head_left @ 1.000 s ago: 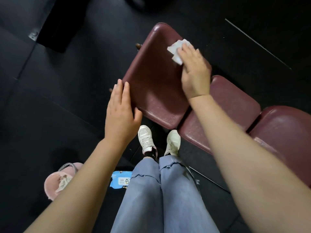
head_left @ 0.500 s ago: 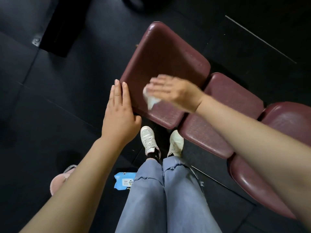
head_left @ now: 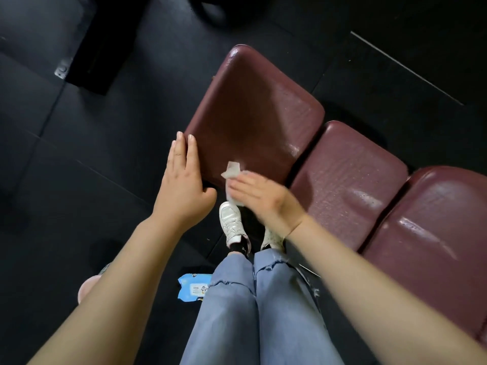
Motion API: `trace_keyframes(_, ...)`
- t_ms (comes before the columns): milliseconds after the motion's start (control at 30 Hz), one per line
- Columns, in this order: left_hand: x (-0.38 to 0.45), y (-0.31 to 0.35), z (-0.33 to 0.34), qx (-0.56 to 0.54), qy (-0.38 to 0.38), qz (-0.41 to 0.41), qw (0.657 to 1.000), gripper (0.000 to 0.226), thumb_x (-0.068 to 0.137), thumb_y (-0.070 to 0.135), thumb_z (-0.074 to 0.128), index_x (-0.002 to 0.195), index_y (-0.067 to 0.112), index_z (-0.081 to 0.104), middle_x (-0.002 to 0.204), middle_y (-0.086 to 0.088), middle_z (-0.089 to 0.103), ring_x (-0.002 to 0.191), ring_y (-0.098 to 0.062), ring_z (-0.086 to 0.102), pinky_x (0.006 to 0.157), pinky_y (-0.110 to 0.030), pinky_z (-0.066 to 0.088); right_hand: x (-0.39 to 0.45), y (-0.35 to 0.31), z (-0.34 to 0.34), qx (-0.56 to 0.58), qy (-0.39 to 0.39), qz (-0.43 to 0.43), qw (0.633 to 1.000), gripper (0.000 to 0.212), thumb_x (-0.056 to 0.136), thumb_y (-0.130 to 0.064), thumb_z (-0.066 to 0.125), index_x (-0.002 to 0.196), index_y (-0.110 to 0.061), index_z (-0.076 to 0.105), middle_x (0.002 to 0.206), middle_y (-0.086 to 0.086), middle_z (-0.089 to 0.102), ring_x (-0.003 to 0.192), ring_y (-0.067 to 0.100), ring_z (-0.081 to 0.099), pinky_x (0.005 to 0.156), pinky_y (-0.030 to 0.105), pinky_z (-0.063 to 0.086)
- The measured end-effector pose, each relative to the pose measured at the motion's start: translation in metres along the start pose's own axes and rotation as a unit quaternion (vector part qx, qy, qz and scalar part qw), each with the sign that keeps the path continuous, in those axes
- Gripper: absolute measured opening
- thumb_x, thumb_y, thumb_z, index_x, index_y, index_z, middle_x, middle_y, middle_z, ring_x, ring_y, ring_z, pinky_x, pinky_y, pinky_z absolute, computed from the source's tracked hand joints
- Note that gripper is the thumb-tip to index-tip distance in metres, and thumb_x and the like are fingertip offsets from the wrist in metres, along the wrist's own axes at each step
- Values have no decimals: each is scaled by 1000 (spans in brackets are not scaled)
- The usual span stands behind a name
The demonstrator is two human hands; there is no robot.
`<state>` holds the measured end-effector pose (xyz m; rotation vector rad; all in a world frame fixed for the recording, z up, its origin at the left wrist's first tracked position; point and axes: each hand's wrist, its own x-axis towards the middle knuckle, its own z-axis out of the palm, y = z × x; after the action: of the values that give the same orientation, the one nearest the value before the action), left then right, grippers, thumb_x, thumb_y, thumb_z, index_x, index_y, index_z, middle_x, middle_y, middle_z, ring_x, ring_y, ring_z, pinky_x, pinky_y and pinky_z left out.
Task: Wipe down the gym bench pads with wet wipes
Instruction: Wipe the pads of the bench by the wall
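Left hand [head_left: 181,180] lay flat against the near left edge of the large end pad [head_left: 253,119], fingers straight and together, thumb spread below, gripping nothing and seemingly only steadying the cushion. On the floor behind it, near the person's legs, sat a blue pack of wet wipes [head_left: 193,287], and a pink object [head_left: 88,287] peeked out from under the left forearm; what it was could not be made out. Moving rightward, the right hand [head_left: 263,200] hovered over the near corner of that same pad with a crumpled white wet wipe [head_left: 232,177] under its fingers; the fingers looked fairly straight and pressed down on the cloth, though motion blur made it hard to say whether any of them curled around it. The wipe sat right at the pad's front lip, partly hanging past it above a white shoe [head_left: 232,222]. From where things stood, the first pad seemed close to finished, with the stroke reaching its last edge. Further right, the middle pad [head_left: 347,180] and the far right pad [head_left: 432,233] showed pale scuffs and glossy patches; whether that was moisture or wear could not be told, so I judged them most likely still awaiting a pass.
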<state>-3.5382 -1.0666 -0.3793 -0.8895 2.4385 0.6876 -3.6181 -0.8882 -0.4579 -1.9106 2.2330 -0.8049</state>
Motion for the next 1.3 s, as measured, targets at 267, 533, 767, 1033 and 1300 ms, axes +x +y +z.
trace_keyframes(267,4,10,17,3,42,-25,999,100,84,21,58,157,11,-9,164,-10,-17,152,-26,-14,124,-41,3,29,97,-30,-78,89,242,963,37,91,6,49,124,0,65,130,16,63,120,34,60,109,46,40)
trace_keyframes(533,5,12,21,56,59,-27,996,101,84,24,59,156,6,-9,164,-18,-13,152,-31,-9,123,-41,4,-16,36,-17,12,-60,19,998,49,106,-5,21,122,-2,66,131,13,63,120,34,60,112,43,34)
trace_keyframes(767,7,17,24,55,62,-39,996,104,81,23,59,155,4,-10,163,-21,-13,152,-33,-11,123,-41,0,18,108,-29,-82,77,283,952,38,97,0,40,128,1,61,135,18,59,125,38,55,116,37,27)
trace_keyframes(1033,5,14,18,56,50,-32,997,104,83,27,60,156,7,-12,164,-17,-16,152,-30,-13,123,-40,0,-32,-3,-2,8,-16,135,991,40,100,0,34,121,-2,67,129,14,64,122,35,58,109,45,39)
trace_keyframes(1300,6,16,24,48,65,-36,996,103,82,24,58,156,7,-12,163,-18,-15,152,-31,-13,123,-43,2,19,125,-43,-91,72,402,908,48,87,-2,34,126,-2,61,134,16,59,128,39,50,115,46,26)
